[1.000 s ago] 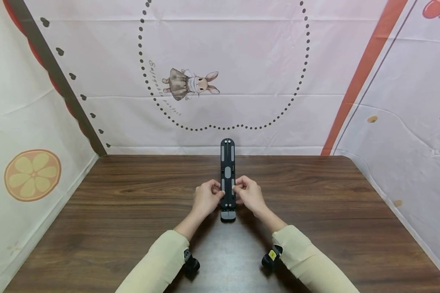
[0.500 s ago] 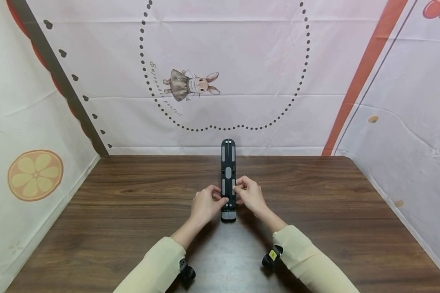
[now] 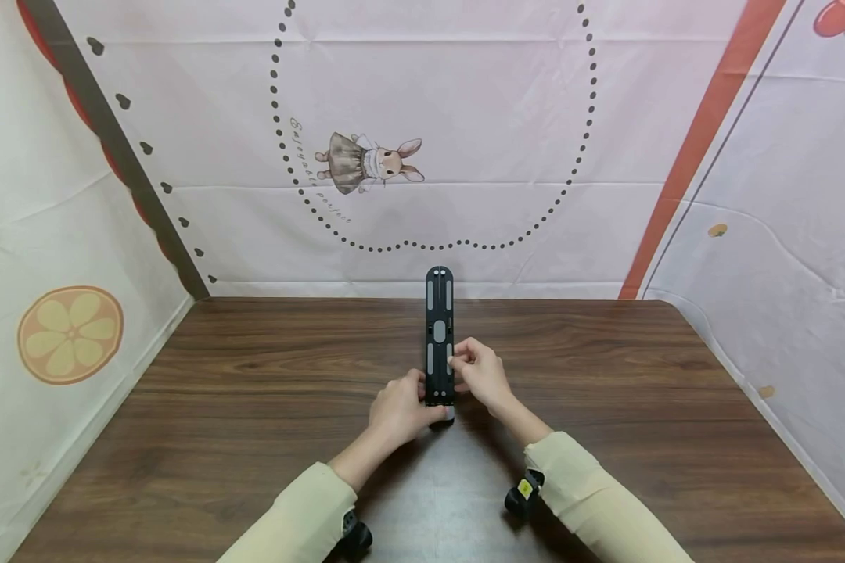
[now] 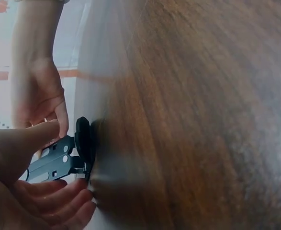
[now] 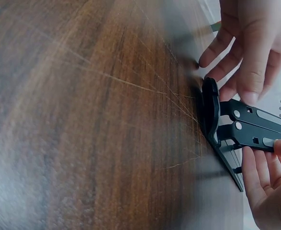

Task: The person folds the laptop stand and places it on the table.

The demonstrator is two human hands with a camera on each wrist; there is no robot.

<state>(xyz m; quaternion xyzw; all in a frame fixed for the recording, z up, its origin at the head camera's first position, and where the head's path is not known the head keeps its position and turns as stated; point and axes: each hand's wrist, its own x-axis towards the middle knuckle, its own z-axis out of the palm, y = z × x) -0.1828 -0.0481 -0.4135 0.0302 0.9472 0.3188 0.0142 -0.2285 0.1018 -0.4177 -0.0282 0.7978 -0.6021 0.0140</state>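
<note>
A narrow black folding laptop stand [image 3: 440,344] with grey pads stands upright on the table, folded, its hinged lip [image 3: 450,413] at the bottom. My left hand [image 3: 397,410] is at its lower left, thumb reaching across onto the lip and fingers round the left edge. With thumb and fingers, my right hand [image 3: 482,377] pinches the right edge a little higher up. The left wrist view shows the left fingers [image 4: 66,206] beside the stand's foot. In the right wrist view, a thin flat leg [image 5: 226,165] angles away beneath the stand [image 5: 257,125].
The brown wooden table [image 3: 253,367] extends to both sides. Behind it hangs a printed pale cloth [image 3: 493,156], with more cloth at left and right. A small black camera is strapped to each wrist.
My left hand has slid down along the stand's left edge, its thumb going from the body to the bottom lip. The right hand and the stand stay in place.
</note>
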